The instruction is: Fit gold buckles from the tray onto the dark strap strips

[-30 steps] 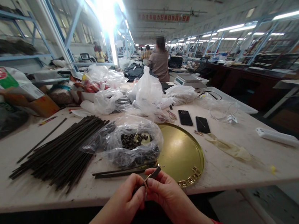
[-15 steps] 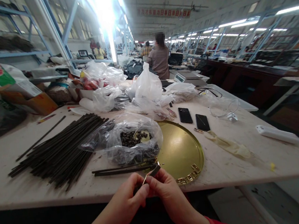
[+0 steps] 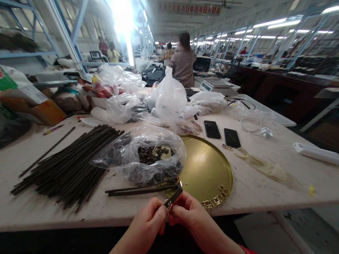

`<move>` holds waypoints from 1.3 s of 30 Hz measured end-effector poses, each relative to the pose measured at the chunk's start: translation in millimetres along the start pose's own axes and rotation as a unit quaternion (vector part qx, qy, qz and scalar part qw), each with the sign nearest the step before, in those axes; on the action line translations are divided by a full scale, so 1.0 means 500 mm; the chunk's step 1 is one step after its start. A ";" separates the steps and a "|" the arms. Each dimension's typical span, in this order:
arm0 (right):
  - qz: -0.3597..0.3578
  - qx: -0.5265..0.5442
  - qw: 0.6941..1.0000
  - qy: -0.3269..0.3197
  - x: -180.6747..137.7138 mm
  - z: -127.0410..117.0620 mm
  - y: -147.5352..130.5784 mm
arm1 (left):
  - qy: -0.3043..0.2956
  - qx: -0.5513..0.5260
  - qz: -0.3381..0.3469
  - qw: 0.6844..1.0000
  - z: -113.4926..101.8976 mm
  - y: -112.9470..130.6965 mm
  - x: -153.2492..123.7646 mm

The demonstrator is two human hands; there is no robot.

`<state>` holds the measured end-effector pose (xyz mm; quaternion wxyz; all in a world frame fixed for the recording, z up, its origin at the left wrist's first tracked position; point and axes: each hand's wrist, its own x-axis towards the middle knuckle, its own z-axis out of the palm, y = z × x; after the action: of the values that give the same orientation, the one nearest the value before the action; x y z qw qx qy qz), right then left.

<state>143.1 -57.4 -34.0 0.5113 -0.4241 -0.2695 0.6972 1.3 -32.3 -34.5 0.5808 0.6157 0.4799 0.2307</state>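
Just in front of the table edge, my left hand (image 3: 151, 218) and my right hand (image 3: 189, 210) are closed with their fingertips almost meeting. Between them they pinch a short dark strap (image 3: 175, 195), whose free end points up and to the right. A small gold-coloured metal buckle (image 3: 168, 205) shows at the strap by my left fingertips, partly covered by fingers. Beyond my hands lie a few long dark strips (image 3: 137, 190), ending at a round golden tray (image 3: 207, 161). Several gold buckles (image 3: 217, 199) are lined up along the tray's near rim.
A clear plastic bag (image 3: 171, 143) holding small dark pieces (image 3: 148, 154) overlaps the tray. To the left is a heap of dark strips (image 3: 69, 168). Two phones (image 3: 212, 129) lie right of the tray. White plastic bags (image 3: 168, 92) stand behind, and a person (image 3: 183, 65) is farther back.
The strap has turned between my fingers, so its flat face and the metal at its left part show more. Both hands stay together; the view has shifted slightly.
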 end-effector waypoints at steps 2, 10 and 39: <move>-0.006 -0.009 1.000 -0.004 0.000 -0.003 0.002 | -0.006 0.014 0.009 1.000 0.001 0.002 -0.002; -0.021 -0.040 0.999 -0.008 0.001 -0.007 0.007 | -0.035 0.067 0.024 0.997 0.002 0.019 -0.012; -0.119 -0.266 0.957 0.009 0.007 -0.030 0.004 | -0.058 0.112 0.033 0.991 0.004 0.064 -0.024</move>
<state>154.6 -55.6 -44.1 0.4618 -0.5161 -0.4888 0.5305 8.3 -39.3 -1.6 0.5271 0.7049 0.4477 0.1578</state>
